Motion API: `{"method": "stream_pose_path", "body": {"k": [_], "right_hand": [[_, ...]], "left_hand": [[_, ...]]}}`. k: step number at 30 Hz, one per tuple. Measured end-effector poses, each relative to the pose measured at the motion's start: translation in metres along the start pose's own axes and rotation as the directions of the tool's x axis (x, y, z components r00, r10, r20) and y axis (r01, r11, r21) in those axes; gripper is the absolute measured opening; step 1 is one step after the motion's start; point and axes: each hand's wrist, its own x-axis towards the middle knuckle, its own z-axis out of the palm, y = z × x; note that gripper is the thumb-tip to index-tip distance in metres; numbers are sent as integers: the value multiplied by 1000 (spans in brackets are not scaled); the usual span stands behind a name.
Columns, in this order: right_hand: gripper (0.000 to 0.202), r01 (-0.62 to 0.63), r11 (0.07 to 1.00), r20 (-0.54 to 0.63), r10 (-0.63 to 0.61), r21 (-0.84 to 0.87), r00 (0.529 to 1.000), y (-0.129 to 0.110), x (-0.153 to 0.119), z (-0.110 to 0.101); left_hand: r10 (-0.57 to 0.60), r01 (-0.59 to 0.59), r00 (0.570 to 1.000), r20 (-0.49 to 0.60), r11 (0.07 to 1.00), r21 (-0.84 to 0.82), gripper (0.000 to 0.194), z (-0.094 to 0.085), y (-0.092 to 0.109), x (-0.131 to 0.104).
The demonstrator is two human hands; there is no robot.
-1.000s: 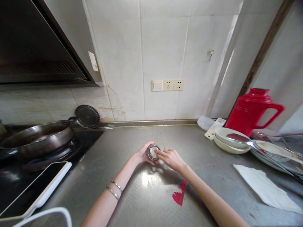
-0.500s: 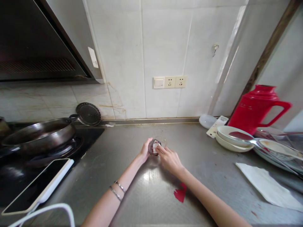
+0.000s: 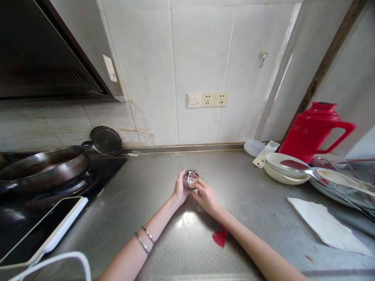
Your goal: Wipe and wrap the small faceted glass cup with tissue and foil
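Observation:
A small, round, shiny dark cup-like vessel [image 3: 191,173] stands at the middle of the steel counter, its opening facing up. My left hand [image 3: 180,189] wraps round its left side. The fingers of my right hand [image 3: 206,198] reach over the near right rim, closed on a small white wad, tissue-like [image 3: 191,182], inside the opening. The right fingertips are partly hidden. A torn red scrap [image 3: 220,236] lies on the counter below my right forearm.
On the left are a steel pan [image 3: 43,168] on the black hob and a phone [image 3: 41,230] with a white cable. On the right stand a red thermos jug [image 3: 310,134], stacked white bowls [image 3: 281,177] and plates; a folded white cloth or paper [image 3: 325,224] lies nearer.
My right hand has turned and its fingers have shifted toward the vessel's near rim, showing more of the shiny inside. My left hand keeps its hold. The whole view has slid slightly.

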Motion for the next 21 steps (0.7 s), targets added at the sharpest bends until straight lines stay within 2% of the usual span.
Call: {"method": "stream_pose_path", "body": {"k": [3,7,9,12,16,21], "right_hand": [[18,81,969,71,-66,-234,995,1,1,-14],[26,276,864,250,-182,-420,951,4,4,-31],[24,373,811,344,-227,-451,911,4,6,-35],[22,462,762,410,-281,-455,868,0,9,-35],[21,461,750,416,-271,-474,868,-2,11,-31],[25,392,791,371,-225,-470,901,0,13,-32]], "left_hand": [[25,-26,997,74,1000,13,34,-3,8,2],[-77,67,981,181,996,59,41,-13,27,5],[-140,124,979,151,986,110,47,-18,35,7],[-258,231,962,89,943,238,54,-24,41,7],[-299,261,950,87,918,299,49,-25,41,5],[-237,203,970,53,910,361,35,-23,37,4]]}}
